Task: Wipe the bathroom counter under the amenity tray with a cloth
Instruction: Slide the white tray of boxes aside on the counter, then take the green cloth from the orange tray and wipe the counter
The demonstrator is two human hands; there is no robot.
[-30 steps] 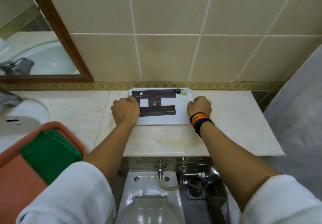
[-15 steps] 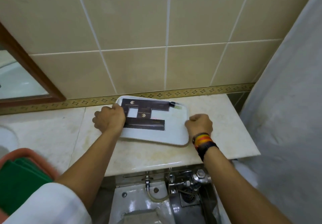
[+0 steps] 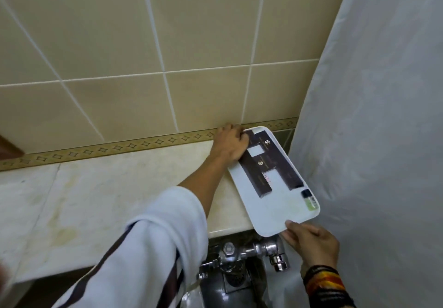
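Two hands: we grip the white rectangular plastic amenity tray (image 3: pixel 279 208) at opposite ends.
Left hand (image 3: pixel 230 145): fingers curled over the far end.
Right hand (image 3: pixel 311 241): fingers pinching the near corner, apparently.
Tray: angled at the beige marble counter's (image 3: pixel 100 199) right end, overhanging its front edge.

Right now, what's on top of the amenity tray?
On the amenity tray: dark boxes and a small bottle. The left hand covers its far corner; anything there is hidden.

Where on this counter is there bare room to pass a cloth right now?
The stained cream marble counter is bare from the patterned border tile to its front edge, left of the left hand. It is crowded at the right end, where the white amenity tray overhangs.
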